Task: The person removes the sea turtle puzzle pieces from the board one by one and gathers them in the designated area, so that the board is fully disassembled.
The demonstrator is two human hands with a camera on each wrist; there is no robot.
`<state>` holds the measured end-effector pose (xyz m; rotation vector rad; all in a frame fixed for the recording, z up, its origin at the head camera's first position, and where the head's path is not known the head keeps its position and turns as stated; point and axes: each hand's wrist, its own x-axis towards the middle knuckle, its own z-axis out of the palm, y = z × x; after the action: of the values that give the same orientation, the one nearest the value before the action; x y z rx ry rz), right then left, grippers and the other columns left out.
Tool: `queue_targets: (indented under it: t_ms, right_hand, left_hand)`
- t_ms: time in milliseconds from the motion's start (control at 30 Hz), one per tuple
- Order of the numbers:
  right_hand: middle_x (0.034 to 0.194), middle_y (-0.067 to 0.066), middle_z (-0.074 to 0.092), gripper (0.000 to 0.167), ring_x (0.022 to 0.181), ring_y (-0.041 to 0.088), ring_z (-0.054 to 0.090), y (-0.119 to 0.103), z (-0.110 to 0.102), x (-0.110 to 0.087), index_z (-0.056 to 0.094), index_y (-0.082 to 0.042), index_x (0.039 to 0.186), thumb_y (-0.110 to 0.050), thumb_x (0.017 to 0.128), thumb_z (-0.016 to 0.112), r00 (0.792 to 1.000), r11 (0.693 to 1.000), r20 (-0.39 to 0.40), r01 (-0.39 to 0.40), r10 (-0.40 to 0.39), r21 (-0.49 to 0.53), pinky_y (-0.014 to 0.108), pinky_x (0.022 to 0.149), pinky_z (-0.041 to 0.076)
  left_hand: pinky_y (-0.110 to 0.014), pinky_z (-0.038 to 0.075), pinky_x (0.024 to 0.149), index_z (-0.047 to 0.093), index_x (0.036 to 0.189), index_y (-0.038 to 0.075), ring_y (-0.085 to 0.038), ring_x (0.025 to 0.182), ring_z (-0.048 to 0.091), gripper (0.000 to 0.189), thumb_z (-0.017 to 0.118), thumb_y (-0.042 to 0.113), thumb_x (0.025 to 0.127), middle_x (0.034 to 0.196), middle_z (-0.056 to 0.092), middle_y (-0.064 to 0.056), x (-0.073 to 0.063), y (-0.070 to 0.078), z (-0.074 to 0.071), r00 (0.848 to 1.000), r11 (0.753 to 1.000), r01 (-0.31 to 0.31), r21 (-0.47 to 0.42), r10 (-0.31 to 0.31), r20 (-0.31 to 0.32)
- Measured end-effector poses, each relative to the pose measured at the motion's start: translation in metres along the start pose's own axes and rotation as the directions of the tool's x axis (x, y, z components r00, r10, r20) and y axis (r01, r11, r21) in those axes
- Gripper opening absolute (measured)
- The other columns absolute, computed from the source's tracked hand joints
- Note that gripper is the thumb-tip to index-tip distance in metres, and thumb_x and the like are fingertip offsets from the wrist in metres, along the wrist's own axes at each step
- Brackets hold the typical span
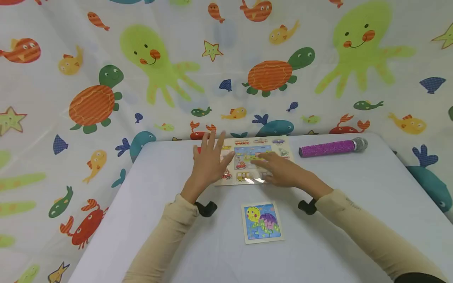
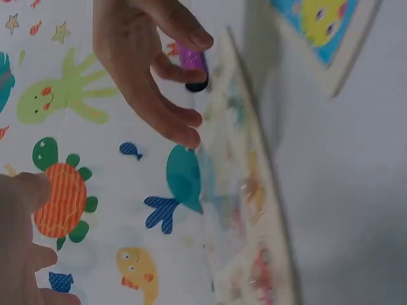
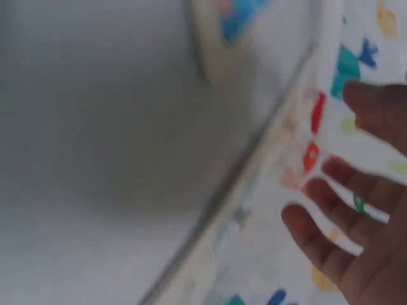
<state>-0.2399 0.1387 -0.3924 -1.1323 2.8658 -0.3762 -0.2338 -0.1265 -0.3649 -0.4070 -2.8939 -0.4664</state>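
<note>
A flat puzzle board (image 1: 253, 157) with vehicle pictures round a blue central scene lies at the back of the table. My left hand (image 1: 209, 159) is over its left end, fingers spread. Over the right part is my right hand (image 1: 283, 169), its fingers extended and slightly bent. Neither hand grips anything. In the right wrist view the right hand (image 3: 356, 222) has its fingers apart beside the blurred board (image 3: 222, 203). Closer to the front lies a small square turtle puzzle (image 1: 262, 223) with a purple shell and wooden frame.
A glittery purple microphone (image 1: 327, 148) with a silver head lies at the back right. Something red (image 1: 199, 149) shows partly behind the left hand. The white table (image 1: 170, 165) ends at a hanging cloth (image 1: 226, 102) printed with sea animals.
</note>
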Motion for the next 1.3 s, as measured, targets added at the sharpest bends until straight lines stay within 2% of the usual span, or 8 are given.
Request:
queue_targets:
  t_ms: [67,200,333,433,667,900,1133,1300]
  right_hand:
    - [0.153,0.017,0.049,0.056,0.140,0.040,0.044,-0.011,0.006,-0.005,0.054,-0.019,0.149,-0.018,0.096,0.072,0.991,0.995,0.100,0.079,-0.085,0.066,0.057,0.106,0.045]
    - [0.146,0.004,0.056,0.051,0.132,0.025,0.051,-0.028,0.019,-0.010,0.060,-0.027,0.144,-0.017,0.096,0.072,0.950,0.974,0.232,0.183,-0.210,0.130,0.045,0.104,0.049]
    - [0.138,-0.003,0.057,0.051,0.119,0.014,0.052,-0.034,0.028,-0.013,0.063,-0.033,0.141,-0.019,0.093,0.075,0.920,0.964,0.294,0.232,-0.260,0.126,0.035,0.099,0.050]
    - [0.135,-0.004,0.057,0.054,0.113,0.011,0.050,-0.035,0.031,-0.012,0.064,-0.035,0.140,-0.020,0.090,0.079,0.911,0.962,0.312,0.253,-0.271,0.097,0.031,0.094,0.050]
    - [0.133,-0.003,0.057,0.057,0.113,0.011,0.053,-0.037,0.030,0.000,0.064,-0.037,0.139,-0.028,0.086,0.083,0.881,0.946,0.356,0.323,-0.313,0.033,0.032,0.095,0.050]
    - [0.116,-0.009,0.058,0.070,0.094,0.006,0.052,-0.040,0.026,0.007,0.057,-0.043,0.143,-0.022,0.083,0.086,0.863,0.964,0.438,0.266,-0.250,0.026,0.025,0.081,0.050]
    - [0.101,-0.013,0.055,0.061,0.082,0.005,0.053,-0.045,0.030,0.010,0.060,-0.044,0.137,-0.023,0.084,0.085,0.840,0.976,0.500,0.210,-0.213,0.062,0.024,0.072,0.048]
    - [0.103,-0.015,0.055,0.053,0.085,0.004,0.053,-0.047,0.033,0.013,0.065,-0.040,0.130,-0.025,0.084,0.086,0.831,0.962,0.497,0.271,-0.250,0.030,0.025,0.076,0.049]
  left_hand:
    - [-0.074,0.007,0.115,0.017,0.165,0.016,-0.037,0.156,0.002,0.078,0.048,0.054,0.104,0.170,0.011,-0.016,-0.021,0.004,0.000,0.999,0.999,-0.035,-0.021,0.035,0.029]
    - [-0.074,0.012,0.114,0.024,0.164,0.015,-0.039,0.155,0.010,0.080,0.058,0.051,0.101,0.168,0.020,-0.018,-0.062,0.010,0.013,0.991,0.995,-0.091,-0.032,0.093,0.092]
    - [-0.077,0.015,0.112,0.026,0.163,0.015,-0.041,0.155,0.011,0.087,0.063,0.056,0.096,0.168,0.020,-0.019,-0.092,0.014,0.039,0.963,0.987,-0.152,-0.055,0.161,0.217]
    - [-0.077,0.012,0.112,0.027,0.163,0.016,-0.041,0.155,0.008,0.092,0.064,0.062,0.093,0.169,0.016,-0.019,-0.105,0.013,0.056,0.940,0.984,-0.164,-0.066,0.176,0.291]
    - [-0.077,0.005,0.113,0.032,0.162,0.018,-0.039,0.156,0.002,0.092,0.061,0.069,0.091,0.169,0.014,-0.018,-0.116,0.005,0.078,0.929,0.986,-0.161,-0.037,0.164,0.332]
    - [-0.077,0.002,0.112,0.033,0.161,0.028,-0.041,0.156,0.002,0.085,0.058,0.070,0.092,0.169,0.015,-0.018,-0.116,0.002,0.085,0.929,0.980,-0.186,-0.076,0.201,0.310]
    - [-0.075,-0.001,0.113,0.044,0.156,0.029,-0.037,0.156,0.005,0.079,0.066,0.065,0.089,0.168,0.021,-0.015,-0.118,0.001,0.092,0.944,0.974,-0.156,-0.162,0.195,0.264]
    - [-0.075,-0.001,0.114,0.044,0.155,0.027,-0.036,0.156,0.008,0.082,0.069,0.065,0.088,0.168,0.023,-0.013,-0.120,0.003,0.098,0.957,0.979,-0.137,-0.149,0.170,0.235]
